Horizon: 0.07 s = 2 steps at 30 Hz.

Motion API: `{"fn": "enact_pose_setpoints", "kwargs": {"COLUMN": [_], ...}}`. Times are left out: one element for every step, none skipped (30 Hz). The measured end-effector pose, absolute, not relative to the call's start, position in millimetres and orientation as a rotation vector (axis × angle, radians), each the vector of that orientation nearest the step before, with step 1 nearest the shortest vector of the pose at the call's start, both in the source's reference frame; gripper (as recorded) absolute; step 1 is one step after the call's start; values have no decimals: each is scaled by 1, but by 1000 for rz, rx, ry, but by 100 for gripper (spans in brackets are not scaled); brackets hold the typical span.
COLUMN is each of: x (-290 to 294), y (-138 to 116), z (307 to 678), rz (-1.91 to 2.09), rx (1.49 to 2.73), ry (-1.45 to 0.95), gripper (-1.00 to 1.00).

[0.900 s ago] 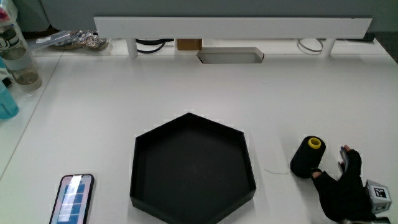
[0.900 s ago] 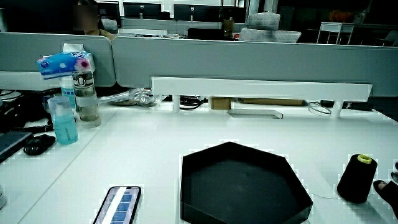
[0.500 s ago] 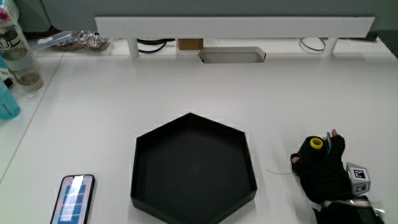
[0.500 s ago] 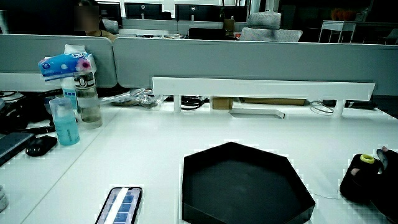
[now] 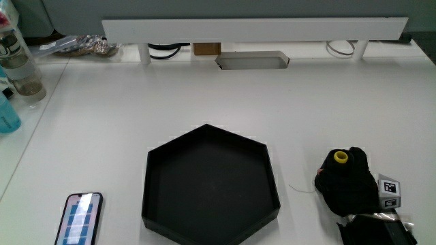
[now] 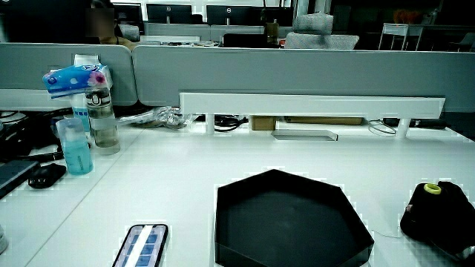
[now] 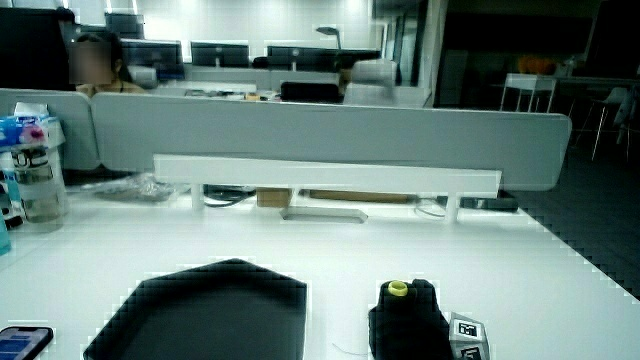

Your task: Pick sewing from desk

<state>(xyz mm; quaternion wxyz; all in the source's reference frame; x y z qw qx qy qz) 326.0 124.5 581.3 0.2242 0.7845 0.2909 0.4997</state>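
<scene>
A black spool of sewing thread with a yellow core (image 5: 340,158) stands on the white table beside the black hexagonal tray (image 5: 211,185). The gloved hand (image 5: 351,184) is wrapped around the spool, fingers curled over its body, so mostly only the yellow top shows. The patterned cube (image 5: 389,190) sits on the hand's back. Both side views show the same grasp: the yellow top (image 6: 433,188) pokes out above the hand (image 6: 438,216), and again the spool top (image 7: 398,289) above the hand (image 7: 410,322). The spool's base still seems to rest on the table.
A phone (image 5: 79,218) lies at the table's near edge beside the tray. Bottles (image 6: 103,119) and a blue dispenser (image 6: 76,146) stand at the table's edge. A white shelf (image 5: 252,28) runs along the partition, with cables and a foil bag (image 5: 88,45) near it.
The hand moved from just beside the spool, nearer the person, onto it and closed its fingers around the spool. The spool itself has hardly shifted.
</scene>
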Motion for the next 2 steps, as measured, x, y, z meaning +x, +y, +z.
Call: {"fn": "enact_pose_setpoints", "kwargs": {"x": [331,327], "y": [124,120], "z": [593,589], "rz": [1434,1452], "rx": [2098,2091], "ry": [785,769], "gripper": [100,100]}}
